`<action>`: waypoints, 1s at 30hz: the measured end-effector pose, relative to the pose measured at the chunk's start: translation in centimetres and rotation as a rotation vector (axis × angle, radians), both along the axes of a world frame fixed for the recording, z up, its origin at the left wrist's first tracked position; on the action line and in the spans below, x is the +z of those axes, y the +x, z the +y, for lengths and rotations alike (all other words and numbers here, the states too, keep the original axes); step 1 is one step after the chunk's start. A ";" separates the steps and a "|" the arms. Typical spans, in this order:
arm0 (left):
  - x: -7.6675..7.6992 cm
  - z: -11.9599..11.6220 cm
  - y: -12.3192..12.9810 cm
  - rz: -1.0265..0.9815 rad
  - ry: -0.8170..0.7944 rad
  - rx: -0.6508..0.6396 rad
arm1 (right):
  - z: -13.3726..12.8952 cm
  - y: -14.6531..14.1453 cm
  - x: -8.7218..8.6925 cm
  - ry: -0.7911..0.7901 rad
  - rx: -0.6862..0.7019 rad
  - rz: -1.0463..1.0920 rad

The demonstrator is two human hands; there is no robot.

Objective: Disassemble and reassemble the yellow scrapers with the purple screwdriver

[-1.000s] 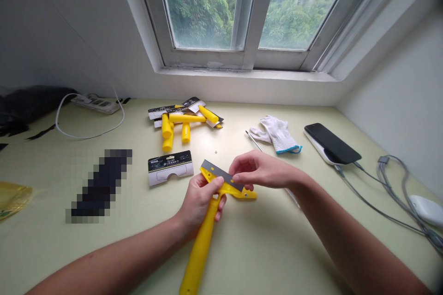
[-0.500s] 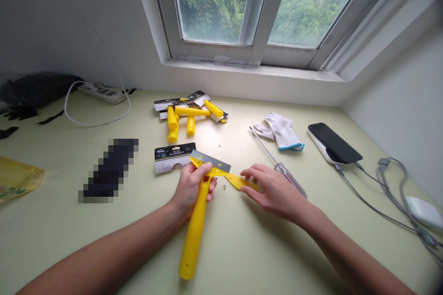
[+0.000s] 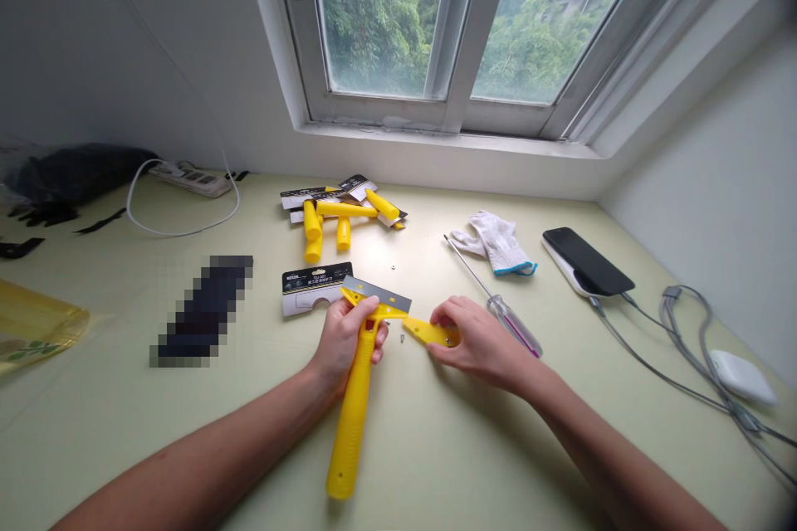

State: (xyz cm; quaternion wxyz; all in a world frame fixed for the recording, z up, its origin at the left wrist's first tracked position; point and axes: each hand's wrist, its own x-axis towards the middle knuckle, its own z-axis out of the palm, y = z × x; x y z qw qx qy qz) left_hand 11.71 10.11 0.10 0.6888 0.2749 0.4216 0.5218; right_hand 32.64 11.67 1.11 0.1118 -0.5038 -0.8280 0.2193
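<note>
Having left the flat grey metal blade (image 3: 378, 292), the right hand (image 3: 476, 340) now pinches the tapered yellow plastic plate (image 3: 423, 331) at the blade's four o'clock; the left hand (image 3: 338, 340) grasps the long yellow plastic scraper (image 3: 352, 423), blade uncovered.

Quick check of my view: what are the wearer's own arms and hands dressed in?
Nothing that I can see: the left hand and right hand are ungloved, and the left forearm and right forearm show no sleeves or wristwear.
</note>
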 end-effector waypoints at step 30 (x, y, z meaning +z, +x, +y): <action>-0.4 -0.8 0.8 -0.064 -0.033 -0.041 | 0.8 -4.4 5.0 0.265 0.196 -0.063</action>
